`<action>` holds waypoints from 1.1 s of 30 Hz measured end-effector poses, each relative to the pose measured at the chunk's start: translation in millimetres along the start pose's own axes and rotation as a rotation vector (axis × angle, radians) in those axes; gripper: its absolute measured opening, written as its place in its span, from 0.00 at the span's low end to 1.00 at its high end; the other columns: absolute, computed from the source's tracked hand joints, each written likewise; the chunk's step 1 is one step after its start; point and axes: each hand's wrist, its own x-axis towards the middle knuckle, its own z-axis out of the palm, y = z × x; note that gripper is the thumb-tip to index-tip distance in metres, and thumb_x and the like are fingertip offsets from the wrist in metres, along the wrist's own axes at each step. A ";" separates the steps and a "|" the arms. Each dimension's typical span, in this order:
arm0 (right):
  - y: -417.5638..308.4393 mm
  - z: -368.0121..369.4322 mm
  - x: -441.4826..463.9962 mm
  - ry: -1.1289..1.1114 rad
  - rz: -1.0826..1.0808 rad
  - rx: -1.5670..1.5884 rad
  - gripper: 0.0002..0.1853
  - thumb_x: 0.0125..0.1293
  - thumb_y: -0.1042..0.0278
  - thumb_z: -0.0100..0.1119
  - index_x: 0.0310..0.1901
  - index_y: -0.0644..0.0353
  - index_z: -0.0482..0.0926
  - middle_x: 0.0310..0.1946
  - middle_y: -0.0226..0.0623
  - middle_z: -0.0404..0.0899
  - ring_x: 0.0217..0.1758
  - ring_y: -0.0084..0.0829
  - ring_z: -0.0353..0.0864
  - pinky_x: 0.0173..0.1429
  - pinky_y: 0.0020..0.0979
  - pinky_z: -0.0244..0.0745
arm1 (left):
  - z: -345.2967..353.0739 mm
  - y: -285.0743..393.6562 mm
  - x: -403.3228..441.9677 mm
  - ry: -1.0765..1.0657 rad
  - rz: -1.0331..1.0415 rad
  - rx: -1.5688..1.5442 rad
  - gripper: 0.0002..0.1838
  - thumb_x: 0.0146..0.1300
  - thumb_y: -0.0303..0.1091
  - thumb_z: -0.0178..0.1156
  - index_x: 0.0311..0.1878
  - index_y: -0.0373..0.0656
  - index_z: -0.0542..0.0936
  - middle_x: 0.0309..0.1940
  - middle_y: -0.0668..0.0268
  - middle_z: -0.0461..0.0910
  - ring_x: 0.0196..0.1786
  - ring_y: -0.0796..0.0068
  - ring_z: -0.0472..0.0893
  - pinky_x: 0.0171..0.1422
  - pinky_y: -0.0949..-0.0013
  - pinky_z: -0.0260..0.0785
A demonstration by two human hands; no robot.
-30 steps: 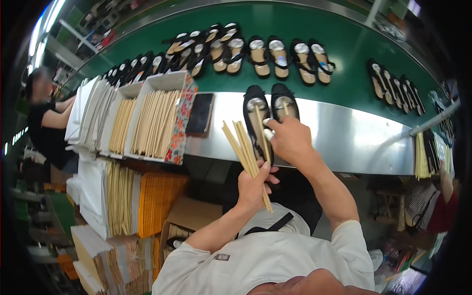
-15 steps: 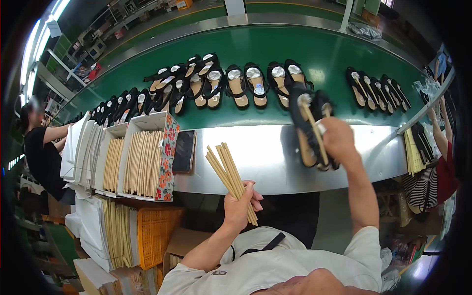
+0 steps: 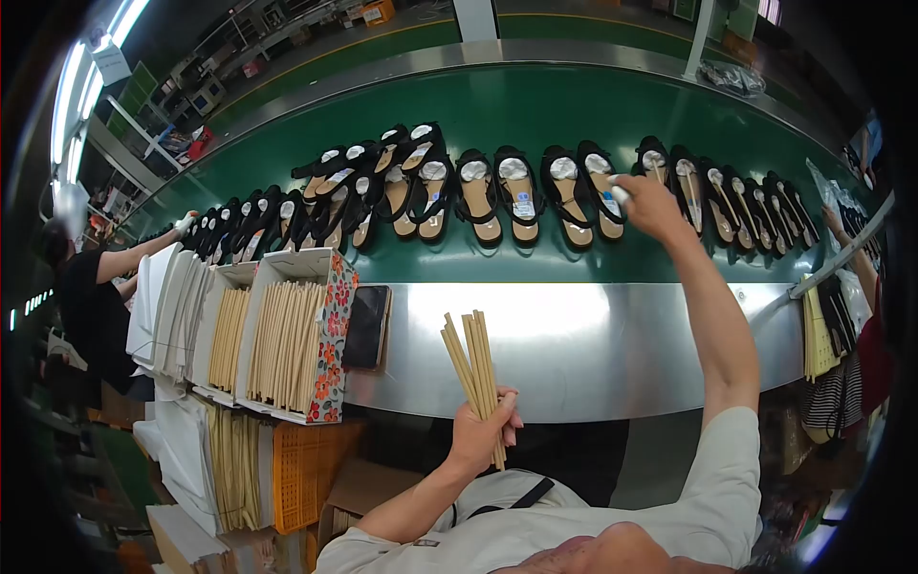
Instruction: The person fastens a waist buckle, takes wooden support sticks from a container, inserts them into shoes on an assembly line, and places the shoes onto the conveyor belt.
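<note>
To your left, boxes (image 3: 335, 359) of upright sticks (image 3: 285, 344) and a dark phone (image 3: 366, 328) flank the desk (image 3: 535, 105); a rail (image 3: 841, 251) slants at right. Black shoes (image 3: 513, 191) with pale insoles line its green surface. Your left hand (image 3: 483, 430) has its fingers wrapped round a slim tan bundle (image 3: 473, 359). Your right hand (image 3: 655, 206) hangs over the shoes; whether its white-tipped fingers grip one, I cannot tell. Smooth steel edging (image 3: 574, 344) curves from phone to rail.

Left fingers (image 3: 513, 421) hide part of the sticks (image 3: 486, 368) — a white label (image 3: 523, 205) is unreadably small.
</note>
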 end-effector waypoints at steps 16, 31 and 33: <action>-133.8 8.6 -121.1 -0.008 -0.007 0.261 0.09 0.64 0.68 0.60 0.34 0.64 0.87 0.28 0.55 0.84 0.36 0.59 0.84 0.44 0.54 0.78 | -4.5 -0.1 -9.2 -0.056 0.024 -0.043 0.14 0.81 0.35 0.60 0.61 0.37 0.77 0.42 0.57 0.88 0.31 0.75 0.86 0.29 0.75 0.75; -271.2 -2.1 -248.5 -0.080 -0.388 0.175 0.15 0.60 0.76 0.66 0.49 0.59 0.82 0.39 0.41 0.86 0.45 0.49 0.84 0.59 0.51 0.74 | -59.0 6.0 -50.8 0.118 0.139 -0.243 0.18 0.82 0.33 0.58 0.68 0.35 0.72 0.43 0.56 0.86 0.34 0.73 0.84 0.36 0.71 0.78; -271.5 -8.8 -259.4 0.219 -0.365 0.246 0.15 0.59 0.77 0.67 0.50 0.61 0.83 0.41 0.41 0.85 0.46 0.49 0.82 0.62 0.49 0.74 | -58.1 14.5 -52.9 0.097 0.144 -0.305 0.19 0.82 0.33 0.57 0.69 0.35 0.71 0.45 0.54 0.86 0.38 0.70 0.87 0.41 0.68 0.81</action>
